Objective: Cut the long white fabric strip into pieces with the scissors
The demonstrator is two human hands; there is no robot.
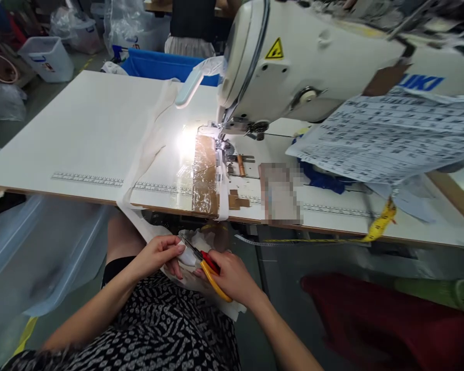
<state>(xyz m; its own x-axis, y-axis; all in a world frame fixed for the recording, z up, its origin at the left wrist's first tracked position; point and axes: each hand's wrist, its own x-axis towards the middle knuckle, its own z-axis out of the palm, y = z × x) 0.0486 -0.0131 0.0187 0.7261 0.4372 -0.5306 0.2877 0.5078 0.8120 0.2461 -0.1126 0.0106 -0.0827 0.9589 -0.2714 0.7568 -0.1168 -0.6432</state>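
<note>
Two bare hands are seen low in the head view, below the front edge of the bench (81, 134) and over a lap covered by a black-and-white patterned skirt (170, 330). The left hand (160, 255) is closed on a bunched end of white cloth (186, 256), which is pinched between thumb and fingertips; its grip is all but shut, with only the cloth's thickness in it. The right hand (232, 278) is wrapped around a pair of thread snips (208, 267) with red and yellow handles. Their short blades are pointed at the cloth just beside the left fingertips; whether the blades touch the cloth cannot be told. The cloth is carried as a long strip across the bench top, over its edge and down into the lap, and more of it is spread under the right wrist.

The cloth is judged light, thin and limp: it is likely to sag and fold wherever it is left unsupported, so it is best pinched flat close to the spot being worked and kept lightly taut. It could easily be nicked by the blades.

Behind, a sewing machine (294, 67) stands on the bench above a brightly lit brown taped patch (204, 175). A printed sheet (390, 139) lies at the right, and a yellow tape measure (379, 221) hangs over the front edge.
</note>
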